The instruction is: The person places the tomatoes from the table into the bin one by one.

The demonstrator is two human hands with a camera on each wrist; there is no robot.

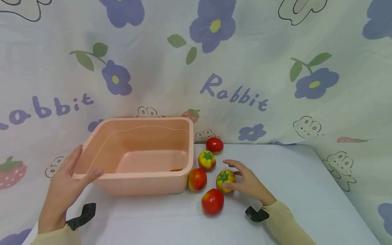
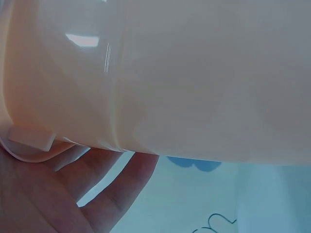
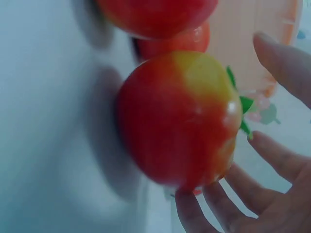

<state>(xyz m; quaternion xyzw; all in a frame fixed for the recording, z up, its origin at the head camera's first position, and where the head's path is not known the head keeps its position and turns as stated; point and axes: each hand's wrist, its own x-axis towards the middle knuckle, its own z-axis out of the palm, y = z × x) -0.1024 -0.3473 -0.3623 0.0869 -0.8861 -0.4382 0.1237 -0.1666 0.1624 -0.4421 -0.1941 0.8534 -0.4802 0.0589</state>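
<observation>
My left hand (image 1: 65, 185) grips the left rim of a pink plastic bin (image 1: 144, 185), thumb over the edge and fingers along the outer wall, as the left wrist view also shows. My right hand (image 1: 249, 182) is at a red-and-yellow tomato (image 1: 226, 180) with a green star-shaped top. In the right wrist view the fingers (image 3: 243, 194) lie beside this tomato (image 3: 180, 116), while the thumb stands apart from it. Close by lie a red tomato (image 1: 212, 202) in front and an orange-red tomato (image 1: 197, 179) by the bin's right wall.
Another yellow-topped tomato (image 1: 207, 160) and a red tomato (image 1: 214, 145) lie farther back, right of the bin. A small red-orange thing (image 1: 176, 169) shows inside the bin, mostly hidden by the front rim. A patterned cloth (image 1: 245, 61) hangs behind the white table (image 1: 153, 221).
</observation>
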